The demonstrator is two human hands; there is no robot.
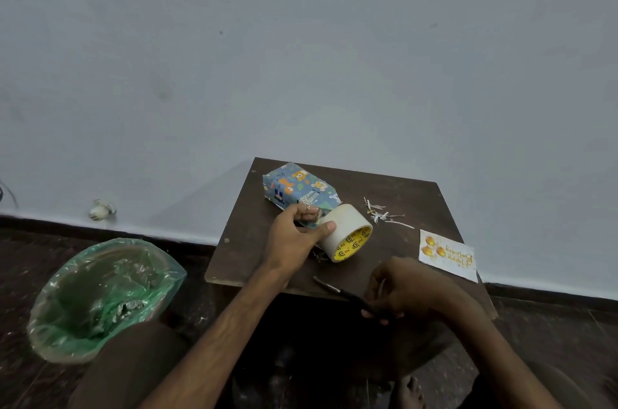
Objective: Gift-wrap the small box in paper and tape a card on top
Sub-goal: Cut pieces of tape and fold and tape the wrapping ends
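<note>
- Wrapped box (pixel 298 185): covered in blue paper with an animal print, lying flat at the far left corner of the small dark table (pixel 406 196).
- Tape roll (pixel 346 233): cream with a yellow printed core, tilted on its side at the box's near end; whether the two touch cannot be told.
- Left hand (pixel 296 236): grips the tape roll just in front of the box, thumb laid along the roll's outer face and fingers curled over its far side.
- Right hand (pixel 406 291): nearer the person than the box and to its right, fingers curled around the handles of the black scissors (pixel 337 291), whose blades point left.
- Card (pixel 448 254): white with orange ornaments, flat at the table's edge, well right of the box.
- Paper scraps (pixel 381 214): thin white strips between box and card.
- Bin (pixel 100 295): lined with a green bag, on the floor left of the box and nearer the person.
</note>
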